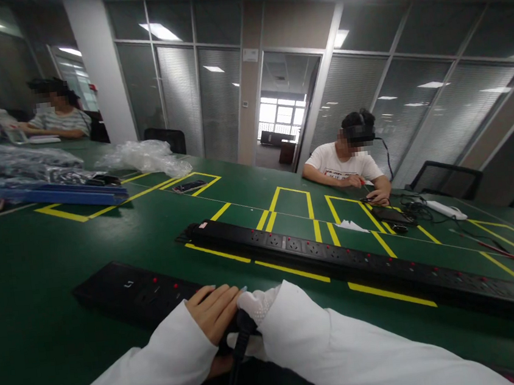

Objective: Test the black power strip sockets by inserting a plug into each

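Close in front of me lies a short black power strip with red lights and an "L1" mark, its near end covered by my hands. My left hand, bare, is closed over that end, fingers on top and some skin showing underneath. Against its fingertips is my right hand, in a white dotted glove, closed around a black plug. From the plug a black cable runs down toward me. Whether the plug sits in a socket is hidden. Beyond lies a long black power strip with several sockets.
Yellow tape marks the green table. Wrapped bars and a blue rail lie at left, near clear plastic film and a phone. Across the table a person handles cables beside a white power strip.
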### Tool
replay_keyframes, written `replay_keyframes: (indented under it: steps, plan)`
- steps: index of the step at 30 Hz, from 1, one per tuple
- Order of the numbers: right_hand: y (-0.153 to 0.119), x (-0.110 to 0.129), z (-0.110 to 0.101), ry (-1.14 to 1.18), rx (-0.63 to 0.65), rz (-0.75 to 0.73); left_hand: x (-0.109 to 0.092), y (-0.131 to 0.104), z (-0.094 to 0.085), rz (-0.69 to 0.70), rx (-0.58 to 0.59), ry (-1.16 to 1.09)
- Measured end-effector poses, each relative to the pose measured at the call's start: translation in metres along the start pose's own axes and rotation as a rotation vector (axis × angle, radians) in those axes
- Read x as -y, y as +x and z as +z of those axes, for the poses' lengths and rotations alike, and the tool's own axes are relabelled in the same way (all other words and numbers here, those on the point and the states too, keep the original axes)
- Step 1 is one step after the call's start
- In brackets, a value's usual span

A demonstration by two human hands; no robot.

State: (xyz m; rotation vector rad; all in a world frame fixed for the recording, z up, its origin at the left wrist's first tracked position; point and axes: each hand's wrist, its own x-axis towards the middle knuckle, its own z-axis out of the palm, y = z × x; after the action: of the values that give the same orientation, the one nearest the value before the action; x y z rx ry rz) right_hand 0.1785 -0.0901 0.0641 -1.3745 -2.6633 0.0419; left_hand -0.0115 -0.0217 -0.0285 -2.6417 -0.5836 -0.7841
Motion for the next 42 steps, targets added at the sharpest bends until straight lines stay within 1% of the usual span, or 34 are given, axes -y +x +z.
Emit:
replay_keyframes:
  steps: [9, 14, 23, 30, 34, 42]
  plan:
    - [0.001, 0.002, 0.001, -0.032, 0.009, 0.018, 0.003, -0.001, 0.005, 0.025, -0.038, 0.033]
    - [0.000, 0.001, 0.001, -0.027, 0.015, 0.014, 0.002, -0.002, 0.007, 0.008, -0.049, 0.046]
    - [-0.001, -0.001, 0.003, -0.018, 0.030, 0.004, 0.001, 0.001, 0.004, 0.030, -0.078, 0.054]
    - [0.000, -0.001, 0.003, -0.016, 0.033, 0.010, 0.003, -0.002, 0.013, 0.039, -0.129, 0.097]
    - [0.000, -0.001, 0.003, -0.019, 0.038, 0.009, 0.005, -0.003, 0.013, 0.066, -0.130, 0.101]
    - [0.001, -0.001, 0.005, -0.040, 0.036, 0.021, 0.005, -0.003, 0.008, 0.044, -0.086, 0.059]
